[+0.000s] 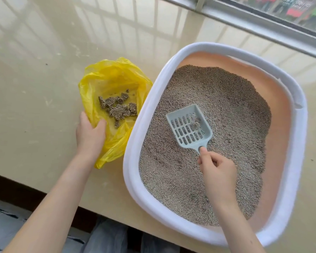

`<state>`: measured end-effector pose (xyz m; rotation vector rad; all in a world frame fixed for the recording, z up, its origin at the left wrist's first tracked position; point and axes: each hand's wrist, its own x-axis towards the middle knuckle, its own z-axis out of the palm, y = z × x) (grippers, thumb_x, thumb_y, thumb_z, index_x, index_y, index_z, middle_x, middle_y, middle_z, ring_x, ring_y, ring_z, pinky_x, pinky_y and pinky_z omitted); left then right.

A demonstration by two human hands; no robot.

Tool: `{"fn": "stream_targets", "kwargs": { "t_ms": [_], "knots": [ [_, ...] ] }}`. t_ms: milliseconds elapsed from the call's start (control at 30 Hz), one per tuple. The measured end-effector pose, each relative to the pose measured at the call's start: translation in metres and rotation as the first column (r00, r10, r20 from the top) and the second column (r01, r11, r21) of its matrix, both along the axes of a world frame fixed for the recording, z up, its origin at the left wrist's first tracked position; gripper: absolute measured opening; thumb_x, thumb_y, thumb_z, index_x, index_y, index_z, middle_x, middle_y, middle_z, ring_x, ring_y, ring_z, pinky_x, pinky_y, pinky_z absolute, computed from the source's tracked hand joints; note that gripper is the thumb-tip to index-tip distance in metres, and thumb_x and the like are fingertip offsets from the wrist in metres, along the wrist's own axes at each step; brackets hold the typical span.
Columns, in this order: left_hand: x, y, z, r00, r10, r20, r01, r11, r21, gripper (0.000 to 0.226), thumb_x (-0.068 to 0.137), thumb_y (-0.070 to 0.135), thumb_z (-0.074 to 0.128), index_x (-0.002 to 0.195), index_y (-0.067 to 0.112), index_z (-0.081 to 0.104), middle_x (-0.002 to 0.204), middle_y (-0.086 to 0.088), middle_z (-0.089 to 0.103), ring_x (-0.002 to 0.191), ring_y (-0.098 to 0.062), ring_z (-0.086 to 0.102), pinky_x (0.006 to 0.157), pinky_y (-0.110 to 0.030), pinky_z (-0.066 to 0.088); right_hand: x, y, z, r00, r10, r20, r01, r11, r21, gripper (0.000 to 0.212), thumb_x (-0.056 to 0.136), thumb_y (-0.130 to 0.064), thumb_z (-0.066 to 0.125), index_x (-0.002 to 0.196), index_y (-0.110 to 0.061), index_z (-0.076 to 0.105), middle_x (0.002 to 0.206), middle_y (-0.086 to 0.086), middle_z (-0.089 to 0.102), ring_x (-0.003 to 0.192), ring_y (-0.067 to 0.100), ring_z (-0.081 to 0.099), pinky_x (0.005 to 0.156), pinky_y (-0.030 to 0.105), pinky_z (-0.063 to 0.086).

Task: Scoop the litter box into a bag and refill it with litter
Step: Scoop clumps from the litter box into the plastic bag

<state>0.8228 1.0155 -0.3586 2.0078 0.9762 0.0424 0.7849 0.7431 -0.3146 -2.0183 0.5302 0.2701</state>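
A white-rimmed litter box (150, 114) with a peach inside stands at the right, filled with grey-brown litter (217, 99). My right hand (217, 172) grips the handle of a pale blue slotted scoop (189, 126), which lies over the litter with a few grains in it. To the left of the box sits an open yellow plastic bag (113, 75) with dark litter clumps (118, 108) inside. My left hand (89, 134) holds the bag's near edge, thumb inside the opening.
Everything sits on a glossy beige ledge (35, 79). A metal window frame (263, 22) runs along the far right. The ledge's dark front edge (16, 185) is near my left forearm, and grey trousers show below it.
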Motion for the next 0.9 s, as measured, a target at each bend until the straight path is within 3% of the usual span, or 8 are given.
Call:
{"fn": "stream_targets", "kwargs": {
  "t_ms": [267, 433, 600, 767, 900],
  "knots": [
    [0.0, 0.004, -0.001, 1.0, 0.006, 0.005, -0.006, 1.0, -0.014, 0.019, 0.088, 0.018, 0.053, 0.106, 0.012, 0.051, 0.1, -0.007, 0.057, 0.09, -0.026, 0.051, 0.077, -0.034, 0.039, 0.002, 0.005, 0.002, 1.0, 0.019, -0.025, -0.019, 1.0, -0.025, 0.046, 0.097, -0.033, 0.053, 0.066, 0.001, 0.055, 0.049, 0.0, 0.039, 0.044, 0.011, 0.028, 0.05, 0.028, 0.021],
    [-0.001, 0.009, -0.002, 1.0, 0.009, 0.011, -0.008, 0.999, -0.047, 0.019, 0.087, 0.017, 0.054, 0.104, 0.008, 0.05, 0.099, -0.01, 0.057, 0.088, -0.027, 0.052, 0.072, -0.034, 0.038, 0.008, 0.009, 0.013, 1.0, 0.01, 0.012, -0.009, 0.999, -0.042, 0.046, 0.096, -0.032, 0.054, 0.067, 0.003, 0.057, 0.051, 0.004, 0.042, 0.045, 0.011, 0.03, 0.05, 0.028, 0.022],
    [-0.002, 0.015, 0.002, 1.0, 0.025, 0.018, -0.023, 0.994, -0.104, 0.019, 0.086, 0.017, 0.055, 0.104, 0.011, 0.052, 0.099, -0.008, 0.06, 0.09, -0.029, 0.055, 0.078, -0.041, 0.046, 0.017, 0.024, 0.039, 0.997, 0.009, 0.081, -0.006, 0.999, -0.047, 0.046, 0.096, -0.036, 0.054, 0.068, 0.0, 0.058, 0.052, 0.007, 0.041, 0.048, 0.016, 0.031, 0.052, 0.033, 0.022],
    [-0.007, 0.02, 0.002, 1.0, -0.006, 0.012, 0.007, 0.991, -0.133, 0.021, 0.087, 0.015, 0.055, 0.108, 0.013, 0.051, 0.099, -0.006, 0.06, 0.089, -0.027, 0.055, 0.071, -0.032, 0.039, 0.029, 0.061, 0.062, 0.978, 0.169, 0.124, -0.148, 0.975, -0.166, 0.045, 0.096, -0.041, 0.052, 0.065, -0.008, 0.055, 0.049, -0.003, 0.04, 0.048, 0.011, 0.031, 0.051, 0.032, 0.022],
    [-0.005, 0.03, 0.005, 1.0, 0.008, 0.013, -0.006, 0.99, -0.14, 0.027, 0.087, 0.013, 0.055, 0.114, 0.012, 0.05, 0.101, -0.004, 0.058, 0.091, -0.025, 0.054, 0.071, -0.03, 0.036, 0.041, 0.096, 0.063, 0.935, 0.332, 0.123, -0.256, 0.873, -0.416, 0.036, 0.093, -0.033, 0.054, 0.063, -0.014, 0.045, 0.049, -0.002, 0.045, 0.05, 0.017, 0.042, 0.052, 0.038, 0.028]
  ]
}}
